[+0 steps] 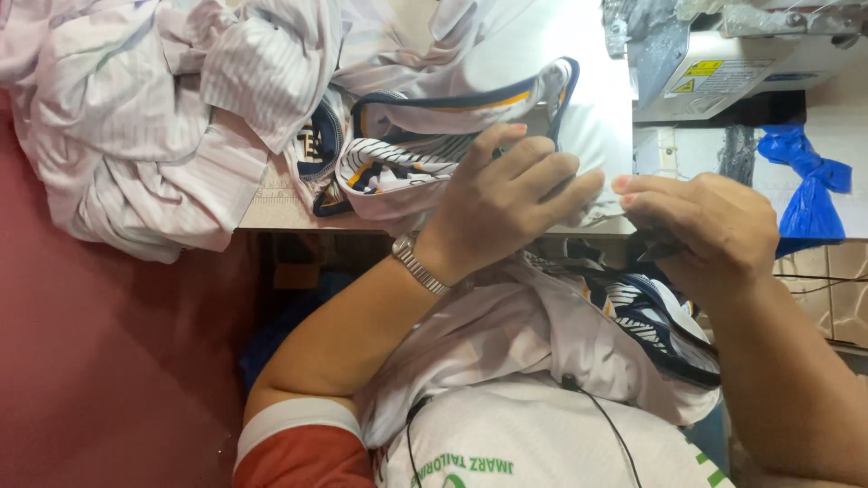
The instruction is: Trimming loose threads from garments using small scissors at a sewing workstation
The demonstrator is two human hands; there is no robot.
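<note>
Your left hand (506,194) lies curled on the white, navy-trimmed striped jersey fabric (425,163); your right hand (705,226) pinches its dark edge beside it. Just beyond your right hand sits the grey sewing machine (714,54), where loose folds could snag.

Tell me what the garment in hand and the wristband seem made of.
White garment with navy trim: looks like thin, smooth woven or knit fabric, since it folds and creases softly. Watch band on the left hand: seemingly metal, silvery, ribbed links with a slight shine.
</note>
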